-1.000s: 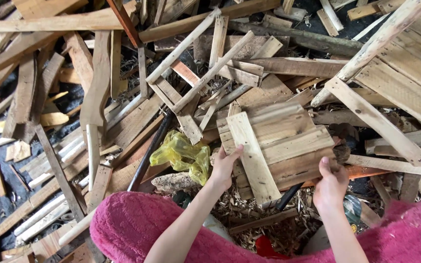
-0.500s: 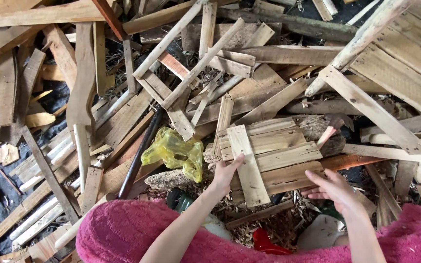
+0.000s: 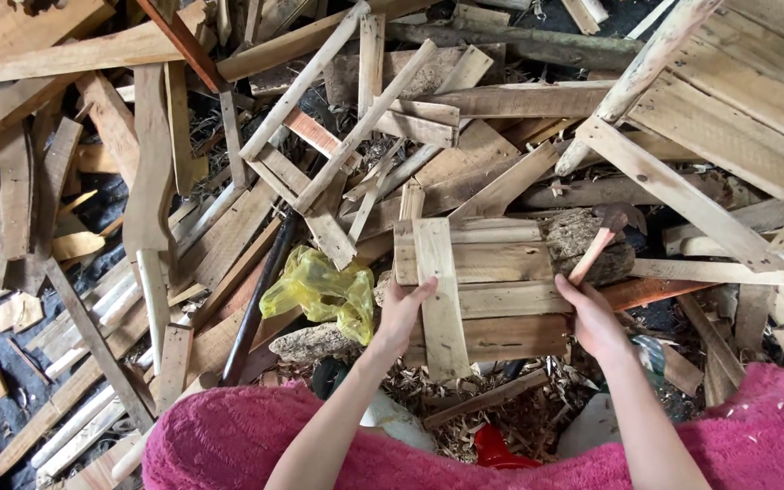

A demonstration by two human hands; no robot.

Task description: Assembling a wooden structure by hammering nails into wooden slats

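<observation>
A small panel of nailed wooden slats [image 3: 487,281] lies flat in front of me, with one cross slat running down its left side. My left hand [image 3: 401,313] grips its left edge beside that cross slat. My right hand [image 3: 592,318] grips its right edge. Just past the right hand a hatchet with a reddish wooden handle [image 3: 596,249] rests on a rough log [image 3: 583,245] behind the panel. My legs are covered in pink fleece [image 3: 229,449] at the bottom of the view.
Loose planks, slats and sticks are heaped all around. A crumpled yellow plastic bag [image 3: 324,290] lies left of the panel beside a dark pipe [image 3: 260,299]. A large pallet [image 3: 737,118] slopes at the upper right. Wood shavings and a red object [image 3: 496,449] lie by my knees.
Both hands have turned the slat panel from a tilted position to lie square in front of me. The log and the hatchet behind it have come into view.
</observation>
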